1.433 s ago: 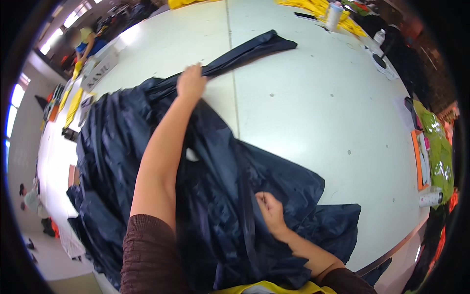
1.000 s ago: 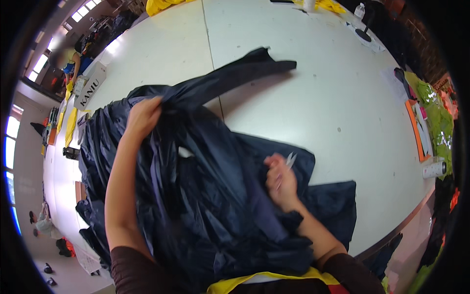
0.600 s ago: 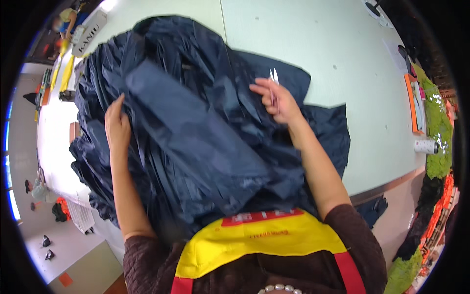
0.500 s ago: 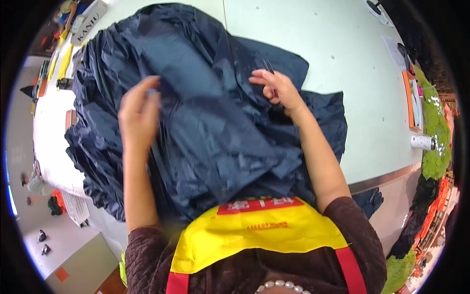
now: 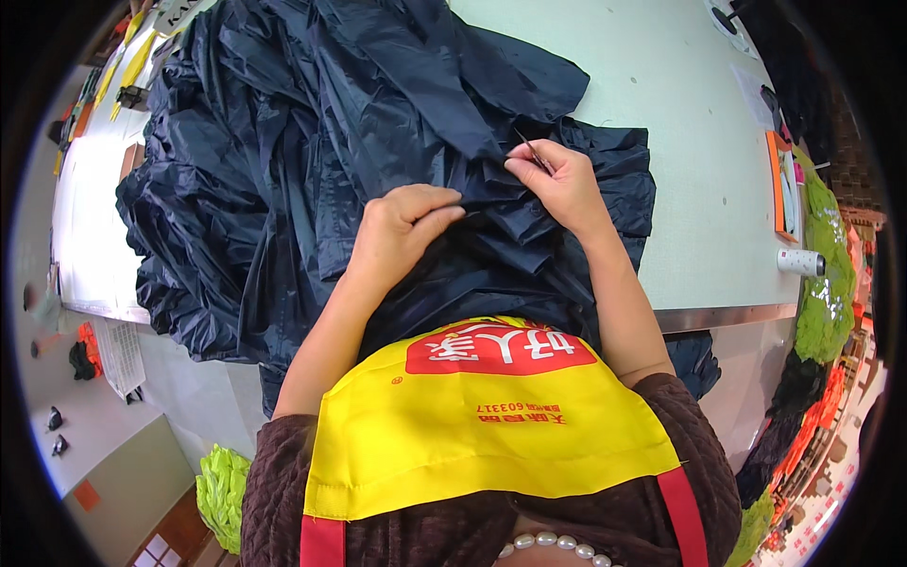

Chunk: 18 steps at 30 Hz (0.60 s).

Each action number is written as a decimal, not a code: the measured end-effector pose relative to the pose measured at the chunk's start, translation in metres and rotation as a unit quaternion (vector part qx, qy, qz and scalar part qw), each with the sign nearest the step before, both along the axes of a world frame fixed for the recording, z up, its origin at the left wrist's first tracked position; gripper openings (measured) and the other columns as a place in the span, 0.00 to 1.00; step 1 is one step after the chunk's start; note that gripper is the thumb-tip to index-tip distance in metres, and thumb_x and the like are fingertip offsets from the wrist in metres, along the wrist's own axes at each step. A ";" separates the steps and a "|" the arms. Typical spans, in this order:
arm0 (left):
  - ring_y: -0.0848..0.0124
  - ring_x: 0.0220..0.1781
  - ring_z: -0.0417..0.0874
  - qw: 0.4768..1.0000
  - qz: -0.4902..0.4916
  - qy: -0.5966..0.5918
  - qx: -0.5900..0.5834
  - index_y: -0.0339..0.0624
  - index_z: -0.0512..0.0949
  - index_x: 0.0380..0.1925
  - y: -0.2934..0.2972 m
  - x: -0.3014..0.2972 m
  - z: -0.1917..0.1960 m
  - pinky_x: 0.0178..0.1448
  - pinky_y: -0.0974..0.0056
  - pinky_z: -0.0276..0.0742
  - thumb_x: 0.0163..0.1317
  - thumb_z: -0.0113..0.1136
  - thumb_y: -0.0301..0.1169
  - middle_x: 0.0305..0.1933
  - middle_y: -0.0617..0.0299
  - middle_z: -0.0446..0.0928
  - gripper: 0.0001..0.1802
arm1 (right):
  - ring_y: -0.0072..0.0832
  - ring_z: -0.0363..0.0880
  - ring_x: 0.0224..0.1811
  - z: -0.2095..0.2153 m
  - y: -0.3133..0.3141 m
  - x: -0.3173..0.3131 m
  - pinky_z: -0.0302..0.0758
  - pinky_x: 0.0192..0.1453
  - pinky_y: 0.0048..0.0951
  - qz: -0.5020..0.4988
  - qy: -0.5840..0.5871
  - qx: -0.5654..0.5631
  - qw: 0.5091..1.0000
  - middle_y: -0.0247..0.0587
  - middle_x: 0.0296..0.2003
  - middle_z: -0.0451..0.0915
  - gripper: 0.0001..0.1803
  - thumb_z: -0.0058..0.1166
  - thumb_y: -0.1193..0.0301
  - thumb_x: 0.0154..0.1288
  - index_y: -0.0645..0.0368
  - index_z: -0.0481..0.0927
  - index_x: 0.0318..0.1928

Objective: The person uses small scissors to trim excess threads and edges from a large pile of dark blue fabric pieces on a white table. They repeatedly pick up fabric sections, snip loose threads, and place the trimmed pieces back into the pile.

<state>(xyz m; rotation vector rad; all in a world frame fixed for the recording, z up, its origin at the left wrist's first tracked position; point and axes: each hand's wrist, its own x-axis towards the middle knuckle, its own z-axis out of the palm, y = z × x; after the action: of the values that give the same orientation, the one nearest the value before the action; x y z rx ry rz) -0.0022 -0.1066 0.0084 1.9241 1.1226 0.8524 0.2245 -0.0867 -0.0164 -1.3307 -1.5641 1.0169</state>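
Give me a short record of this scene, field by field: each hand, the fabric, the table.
left hand: pinching a fold of the dark navy fabric
right hand: gripping the fabric, a thin metal tool between its fingers
fabric: crumpled heap, hanging over the near table edge
table: pale green
far right: small white spool

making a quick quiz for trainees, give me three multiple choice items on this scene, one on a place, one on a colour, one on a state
1. Where does the small white roll lie?
A. on the dark fabric
B. near the table's right edge
C. in the left hand

2. What colour is the big crinkled shiny fabric?
A. dark navy
B. yellow
C. white

3. What is the right hand doing?
A. lying flat and open
B. hanging off the table
C. pinching a thin metal tool at the fabric

Answers: 1 B, it lies on the pale green table by the edge. 2 A, the folds are navy. 3 C, its fingers close on the tool, while the left hand grips the fabric.
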 end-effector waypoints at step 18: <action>0.68 0.40 0.79 0.969 0.121 -0.140 0.165 0.36 0.81 0.33 -0.054 -0.066 -0.001 0.47 0.69 0.72 0.48 0.62 0.17 0.35 0.58 0.81 0.10 | 0.37 0.80 0.35 0.040 -0.044 -0.068 0.75 0.41 0.30 0.015 -0.098 0.083 0.992 0.50 0.39 0.78 0.34 0.64 0.70 0.46 0.57 0.67 0.56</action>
<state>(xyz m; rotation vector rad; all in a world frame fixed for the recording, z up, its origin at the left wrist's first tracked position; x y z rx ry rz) -0.0679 -0.1601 0.0077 1.8677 1.1072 1.4750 0.1569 -0.1312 0.0234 -1.3261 -1.7791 0.7735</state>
